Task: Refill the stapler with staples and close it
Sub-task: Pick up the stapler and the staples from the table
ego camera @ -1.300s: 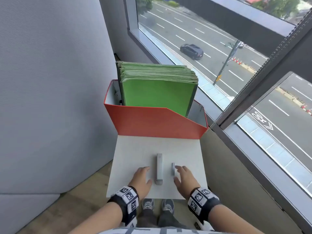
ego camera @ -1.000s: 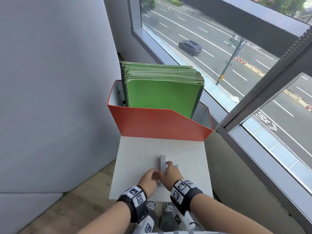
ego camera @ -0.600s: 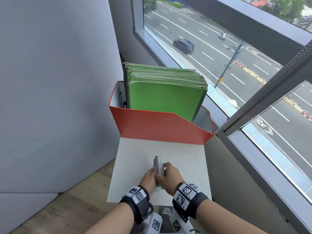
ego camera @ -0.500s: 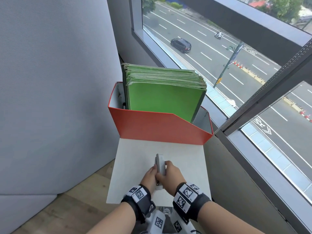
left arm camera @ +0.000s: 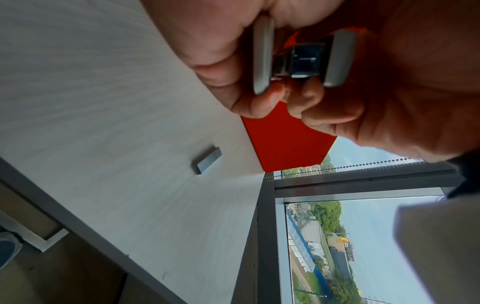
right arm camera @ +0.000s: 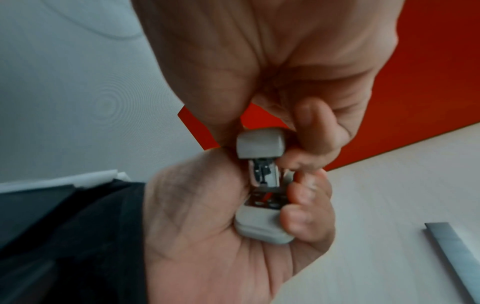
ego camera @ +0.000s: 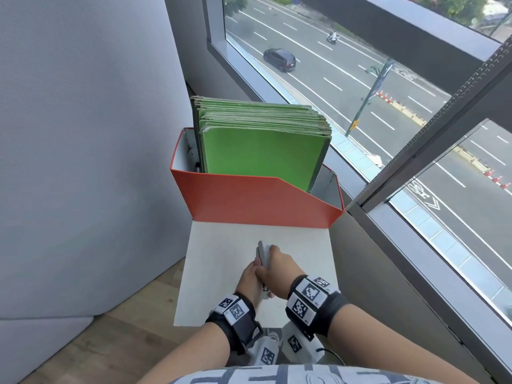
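Observation:
A small grey stapler [ego camera: 263,252] is held just above the white table [ego camera: 221,273], gripped from both sides. My left hand [ego camera: 252,273] wraps its fingers round the stapler's base [right arm camera: 262,226]. My right hand [ego camera: 277,266] pinches the top cover [right arm camera: 259,144] between thumb and fingers. The two grey halves stand apart, and the metal magazine [left arm camera: 303,59] shows between them. A strip of staples [left arm camera: 207,160] lies loose on the table to the right of the hands, also seen as the staples [right arm camera: 454,253] in the right wrist view. In the head view my right hand hides it.
A red file box [ego camera: 249,200] full of green folders [ego camera: 263,151] stands at the table's far edge. A grey partition wall [ego camera: 83,134] is on the left, a large window [ego camera: 388,106] on the right. The table's near edge [ego camera: 221,324] lies under my wrists.
Both hands left the table top, closed round the stapler and lifted it. The stapler's two halves have come apart. The staple strip has stayed where it lay.

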A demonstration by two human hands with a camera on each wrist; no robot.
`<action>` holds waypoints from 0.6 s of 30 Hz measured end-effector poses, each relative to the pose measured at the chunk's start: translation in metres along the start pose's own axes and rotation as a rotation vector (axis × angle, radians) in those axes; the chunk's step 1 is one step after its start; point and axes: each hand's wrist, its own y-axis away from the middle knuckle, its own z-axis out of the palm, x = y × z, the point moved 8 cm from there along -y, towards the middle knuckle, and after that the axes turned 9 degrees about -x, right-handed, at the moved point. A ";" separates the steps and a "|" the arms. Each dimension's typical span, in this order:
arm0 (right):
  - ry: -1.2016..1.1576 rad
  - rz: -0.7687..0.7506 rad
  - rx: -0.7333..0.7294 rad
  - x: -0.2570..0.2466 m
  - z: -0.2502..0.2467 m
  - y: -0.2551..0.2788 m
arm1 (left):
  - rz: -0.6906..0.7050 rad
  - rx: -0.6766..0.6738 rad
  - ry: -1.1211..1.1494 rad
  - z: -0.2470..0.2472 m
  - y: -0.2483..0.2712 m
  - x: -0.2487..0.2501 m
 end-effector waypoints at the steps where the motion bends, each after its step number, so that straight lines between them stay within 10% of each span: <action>1: 0.011 0.001 -0.006 -0.001 0.000 -0.001 | 0.011 0.011 -0.024 -0.005 -0.001 -0.001; 6: 0.159 0.006 -0.100 -0.005 -0.013 -0.007 | 0.019 0.009 -0.162 -0.028 -0.005 -0.011; 18: 0.001 -0.186 0.204 -0.021 -0.089 -0.015 | -0.033 -0.152 -0.172 -0.028 0.008 0.005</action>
